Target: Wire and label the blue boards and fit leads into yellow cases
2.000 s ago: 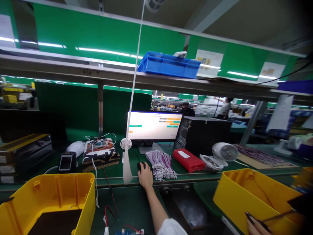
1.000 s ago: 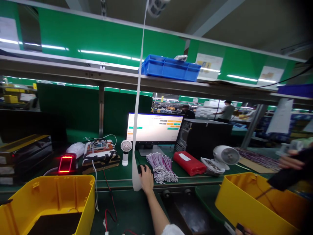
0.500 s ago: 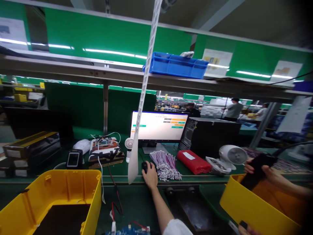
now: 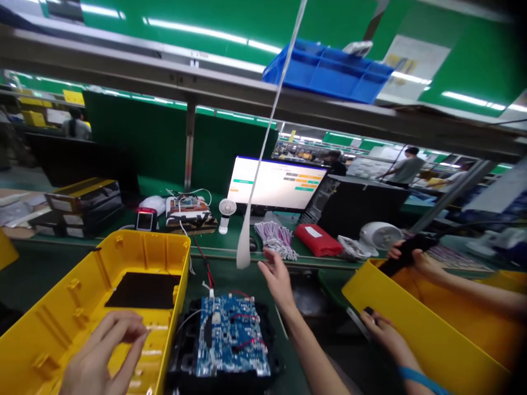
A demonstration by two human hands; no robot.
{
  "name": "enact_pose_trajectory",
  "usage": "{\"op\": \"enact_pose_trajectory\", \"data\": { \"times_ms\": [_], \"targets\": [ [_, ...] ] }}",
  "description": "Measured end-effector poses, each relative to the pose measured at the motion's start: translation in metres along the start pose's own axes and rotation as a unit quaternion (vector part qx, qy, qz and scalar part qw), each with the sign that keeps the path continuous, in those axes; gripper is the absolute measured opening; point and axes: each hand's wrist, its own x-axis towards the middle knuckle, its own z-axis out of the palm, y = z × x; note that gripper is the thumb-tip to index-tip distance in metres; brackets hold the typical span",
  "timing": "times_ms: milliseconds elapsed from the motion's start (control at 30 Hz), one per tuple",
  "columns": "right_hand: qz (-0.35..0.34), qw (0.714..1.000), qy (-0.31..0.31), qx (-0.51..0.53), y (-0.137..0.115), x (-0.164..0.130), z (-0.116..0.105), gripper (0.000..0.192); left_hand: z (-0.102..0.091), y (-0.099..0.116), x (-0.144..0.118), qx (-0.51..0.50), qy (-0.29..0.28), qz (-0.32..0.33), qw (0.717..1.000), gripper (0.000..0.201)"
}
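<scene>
Well, the yellow housing [image 4: 144, 249] stands left of the blue circuit board [image 4: 230, 340]. My left grip [image 4: 101, 351] curls over the housing, whether pinching anything I cannot tell; my right grip [image 4: 280, 280] is spread near the mouse [image 4: 252, 246]. I'd keep both clear of the red wires [image 4: 209, 274].

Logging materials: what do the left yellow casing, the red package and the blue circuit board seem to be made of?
Left yellow casing: probably moulded plastic, semi-gloss, given its ribs and bosses.
Red package: perhaps plastic film, satin; smooth wrapping, contents hidden.
Blue circuit board: likely laminate with blue coating, densely dotted with small components.
</scene>
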Motion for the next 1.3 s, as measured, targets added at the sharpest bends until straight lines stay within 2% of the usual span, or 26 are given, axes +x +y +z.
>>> {"op": "enact_pose_trajectory", "data": {
  "times_ms": [100,167,200,233,300,367,433,500,600,633,700,800,867,1000,1133,1233,1300],
  "targets": [
    [-0.01,0.991,-0.001,0.134,-0.073,-0.072,-0.033,0.027,-0.009,0.036,-0.002,-0.081,0.007,0.006,0.997,0.016],
    [-0.016,0.971,-0.081,0.223,-0.113,-0.12,-0.042,0.016,-0.009,0.071,-0.008,-0.18,-0.046,-0.023,0.982,0.015],
    [-0.012,0.953,-0.119,0.28,-0.128,-0.141,-0.042,0.018,-0.006,0.087,-0.012,-0.224,-0.069,-0.041,0.971,0.017],
    [0.002,0.932,-0.146,0.333,-0.138,-0.16,-0.039,0.028,-0.002,0.102,-0.017,-0.262,-0.089,-0.058,0.959,0.019],
    [0.051,0.904,-0.128,0.405,-0.148,-0.187,-0.029,0.028,0.009,0.124,-0.028,-0.321,-0.113,-0.09,0.936,0.021],
    [0.098,0.892,-0.069,0.435,-0.146,-0.204,-0.019,0.019,0.022,0.132,-0.04,-0.363,-0.134,-0.109,0.916,0.021],
    [0.126,0.896,-0.023,0.425,-0.136,-0.212,-0.014,0.016,0.032,0.129,-0.05,-0.376,-0.147,-0.104,0.909,0.016],
    [0.137,0.917,0.012,0.373,-0.12,-0.215,-0.014,0.014,0.04,0.119,-0.06,-0.331,-0.127,-0.063,0.933,0.01],
    [0.107,0.967,0.081,0.218,-0.087,-0.217,-0.021,0.011,0.049,0.099,-0.07,-0.176,-0.043,0.045,0.982,0.032],
    [0.081,0.98,0.101,0.152,-0.076,-0.217,-0.023,0.011,0.052,0.092,-0.073,-0.127,-0.028,0.073,0.989,0.039],
    [0.037,0.99,0.125,0.045,-0.057,-0.217,-0.025,0.013,0.058,0.08,-0.077,-0.046,-0.04,0.11,0.992,0.048],
    [0.007,0.992,0.121,-0.019,-0.043,-0.214,-0.021,0.013,0.068,0.068,-0.081,0.053,-0.078,0.149,0.984,0.053],
    [-0.003,0.992,0.121,-0.028,-0.043,-0.212,-0.016,0.013,0.072,0.064,-0.082,0.096,-0.076,0.171,0.978,0.053],
    [-0.027,0.985,0.163,-0.045,-0.047,-0.209,-0.008,0.012,0.074,0.065,-0.083,0.138,-0.066,0.185,0.971,0.052],
    [-0.053,0.983,0.167,-0.052,-0.039,-0.205,-0.008,0.015,0.075,0.069,-0.083,0.175,-0.054,0.203,0.962,0.052],
    [-0.058,0.988,0.135,-0.042,-0.03,-0.194,-0.021,0.028,0.074,0.07,-0.083,0.207,-0.049,0.219,0.952,0.053],
    [-0.063,0.995,0.071,-0.038,-0.031,-0.183,-0.038,0.03,0.072,0.07,-0.083,0.226,-0.053,0.226,0.946,0.055]
  ]
}}
